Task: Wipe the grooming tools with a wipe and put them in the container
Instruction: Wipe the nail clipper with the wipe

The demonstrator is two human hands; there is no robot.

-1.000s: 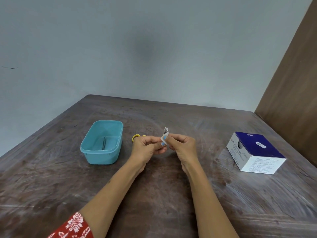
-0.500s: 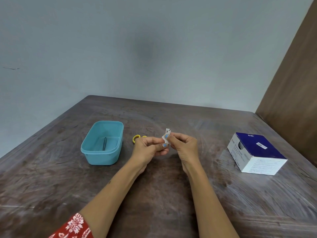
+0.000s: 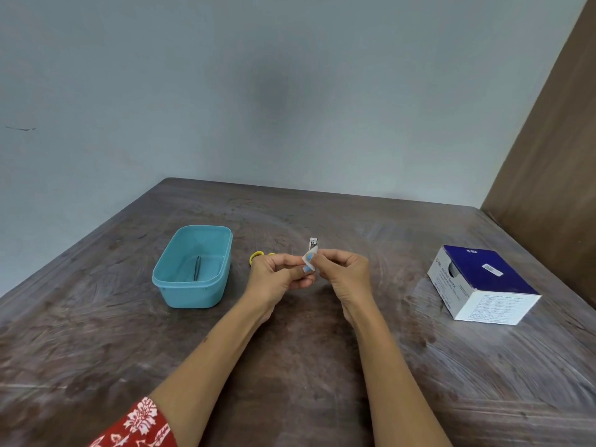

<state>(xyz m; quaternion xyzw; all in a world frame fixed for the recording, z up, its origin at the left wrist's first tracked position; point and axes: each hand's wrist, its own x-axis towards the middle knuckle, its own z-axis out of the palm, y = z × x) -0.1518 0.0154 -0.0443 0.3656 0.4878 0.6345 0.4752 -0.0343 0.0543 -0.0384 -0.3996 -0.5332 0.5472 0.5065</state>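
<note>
I have the nail clipper [image 3: 313, 244] raised above the tabletop [image 3: 290, 366], between the container [image 3: 167, 282] and the box of wipes [image 3: 483, 285]. My left hand [image 3: 277, 279] pinches its lower end, which is hidden in my fingers, and my right hand [image 3: 345, 269] pinches a small folded wipe [image 3: 308, 258] round its middle. Only the metal tip shows above the wipe.

To do this step well, I think I should keep the left pinch firm and low so the clipper doesn't twist, then draw the wipe up along the shaft to the cutting tip, turning the clipper a little between strokes so both faces get cleaned. The part under my left fingers will need a change of hold, or it stays unwiped.

One thin dark tool [image 3: 197, 268] already lies in the container. A yellow-handled thing [image 3: 256, 256], probably scissors, lies on the tabletop just behind my left hand, mostly hidden, and I judge it is next once the clipper goes into the container
</note>
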